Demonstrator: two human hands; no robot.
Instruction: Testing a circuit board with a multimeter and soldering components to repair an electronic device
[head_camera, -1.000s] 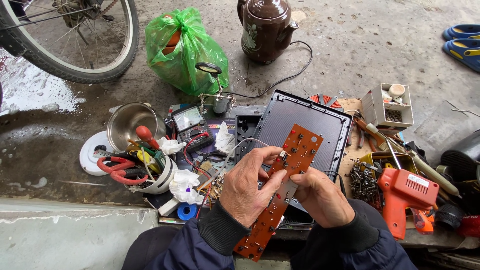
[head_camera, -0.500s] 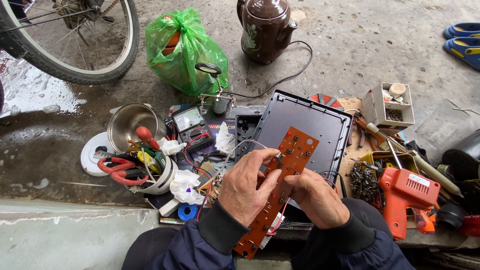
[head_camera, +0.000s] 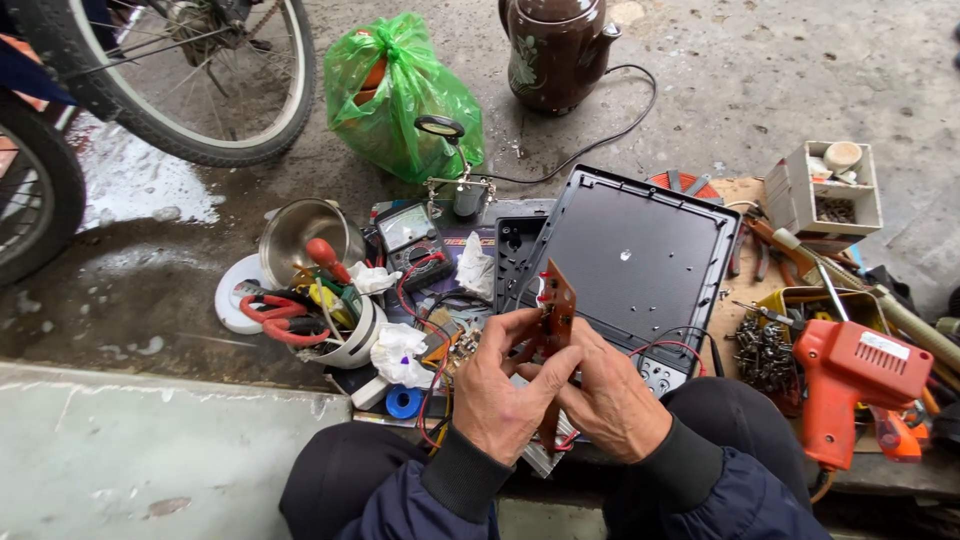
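Note:
My left hand (head_camera: 505, 385) and my right hand (head_camera: 612, 390) both grip a long orange-brown circuit board (head_camera: 556, 318). The board stands nearly edge-on to me, tilted up between my fingers, with red wires trailing from its lower end. Just beyond it lies a flat black appliance housing (head_camera: 630, 255) with its underside up. My knees in dark trousers sit below the hands.
An orange soldering gun (head_camera: 855, 380) and a pile of screws (head_camera: 762, 350) lie to the right. A multimeter (head_camera: 408, 235), a metal bowl of tools (head_camera: 300, 240) and red pliers (head_camera: 272, 312) lie left. Beyond are a green plastic bag (head_camera: 400, 95), brown kettle (head_camera: 555, 50) and bicycle wheel (head_camera: 200, 80).
The board has turned from showing its flat orange face to standing almost edge-on. Both hands have closed in around its lower half.

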